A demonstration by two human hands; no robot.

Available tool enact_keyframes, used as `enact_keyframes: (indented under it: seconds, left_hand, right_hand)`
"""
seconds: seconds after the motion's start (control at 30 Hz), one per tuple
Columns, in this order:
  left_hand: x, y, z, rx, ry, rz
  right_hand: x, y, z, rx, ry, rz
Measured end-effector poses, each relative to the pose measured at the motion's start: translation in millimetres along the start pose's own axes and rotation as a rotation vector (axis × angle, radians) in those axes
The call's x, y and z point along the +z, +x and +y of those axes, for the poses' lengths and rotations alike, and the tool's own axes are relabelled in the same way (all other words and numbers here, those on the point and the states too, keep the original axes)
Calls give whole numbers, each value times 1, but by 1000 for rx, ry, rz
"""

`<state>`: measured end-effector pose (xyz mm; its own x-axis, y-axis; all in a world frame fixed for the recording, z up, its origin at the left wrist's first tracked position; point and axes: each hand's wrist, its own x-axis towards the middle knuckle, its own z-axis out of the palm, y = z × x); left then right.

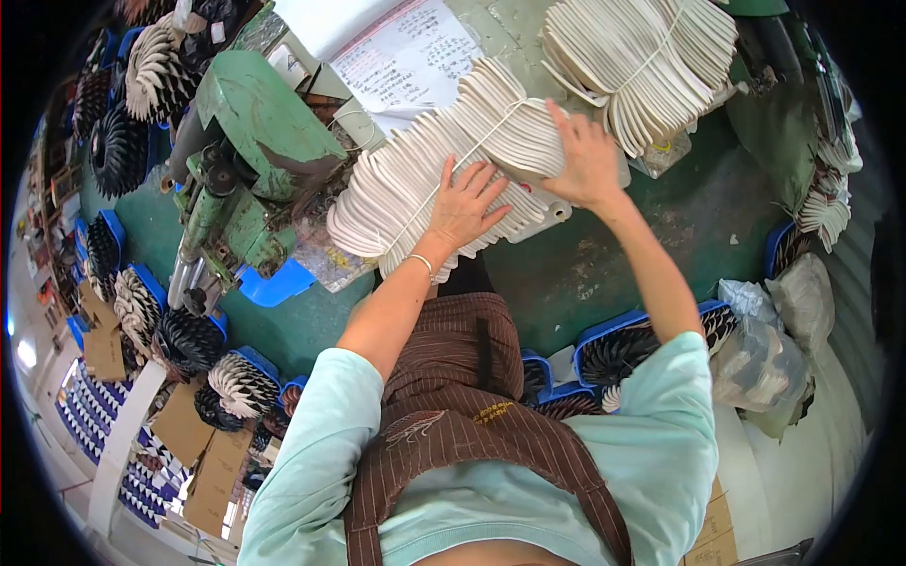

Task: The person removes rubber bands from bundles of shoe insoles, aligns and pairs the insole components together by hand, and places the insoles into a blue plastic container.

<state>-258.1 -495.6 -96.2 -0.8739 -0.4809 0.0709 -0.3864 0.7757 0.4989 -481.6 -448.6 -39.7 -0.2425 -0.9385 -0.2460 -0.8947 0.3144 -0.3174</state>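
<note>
A long bundle of white, sole-shaped pieces (pixel 392 193), standing on edge side by side, lies before me with a thin cord tied along it. My left hand (pixel 465 206) rests on its near side, fingers spread over the edges close to the cord. At the bundle's right end is my right hand (pixel 587 158), its fingers stretched out and apart and its thumb against the near corner. A second corded bundle of the same white pieces (pixel 646 66) lies beyond my right hand, towards the upper right.
A green machine (pixel 260 123) stands close on the left. Behind the bundle lies an open notebook with handwriting (pixel 406 61). Blue bins (pixel 613 354) of dark and pale soles surround me on the floor. Plastic bags (pixel 760 358) are at the right.
</note>
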Motion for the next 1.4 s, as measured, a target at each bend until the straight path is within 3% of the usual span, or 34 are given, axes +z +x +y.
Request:
enact_keyframes:
  seconds: [0.2,0.27,0.37,0.47,0.5,0.53,0.6,0.67,0.73,0.8,0.83,0.87,0.9,0.93,1.0,1.03,1.07,1.1,1.13,1.2,1.3,1.4]
  left_hand:
    - [-2,-5,-2,15,26,-34]
    - [-3,-3,-3,18,54,-70]
    - [4,0,-8,-103,-151,20]
    - [0,8,-3,-167,-249,25]
    - [-17,16,4,-221,-225,-160]
    - [-34,24,10,-214,-227,-154]
    - [-75,39,23,-434,-1418,-572]
    - [-122,37,41,1,-1710,-866]
    - [-176,13,57,246,-1534,-587]
    - [-213,-22,52,-74,-1632,-551]
    - [-225,-39,52,-71,-1613,-534]
    - [-234,-59,53,-205,-1654,-352]
    - [-241,-80,53,-338,-1687,-159]
    - [-249,-103,49,-337,-1675,-128]
    - [-262,-147,39,-645,-1799,206]
    - [-267,-165,37,-631,-1789,340]
    - [-270,-182,35,-630,-1777,391]
    - [-271,-197,33,-660,-1721,575]
    - [-274,-213,32,-692,-1658,757]
    - [-280,-240,24,-693,-1639,932]
    - [-284,-281,9,-653,-1590,1052]
    - [-296,-310,1,-776,-1473,960]
  right_hand:
    - [-120,-14,-6,-93,-88,-371]
    - [-138,-23,-6,-356,26,-556]
    - [-207,-30,-34,-206,-13,-953]
    - [-230,-46,-32,-236,199,-959]
    - [-230,-48,-40,-291,204,-1009]
    - [-229,-47,-52,-286,197,-1004]
    - [-221,-42,-83,-483,238,-1136]
    - [-216,-32,-113,-581,205,-1145]
    - [-217,-26,-142,-704,296,-1005]
    - [-232,-30,-178,-679,162,-1044]
    - [-234,-38,-191,-779,123,-705]
    - [-235,-45,-204,-864,88,-369]
    - [-242,-50,-223,-819,-13,-232]
    - [-236,-55,-236,-848,-20,-227]
    - [-204,-65,-259,-532,373,208]
    - [-185,-78,-278,-403,432,228]
    - [-163,-91,-296,-207,662,44]
    - [-144,-102,-319,-23,1075,-180]
    - [-117,-114,-336,-33,1274,-259]
    - [-89,-135,-372,-217,1116,-243]
    - [-74,-147,-413,-155,1194,-339]
    - [-59,-145,-439,-95,1185,-326]
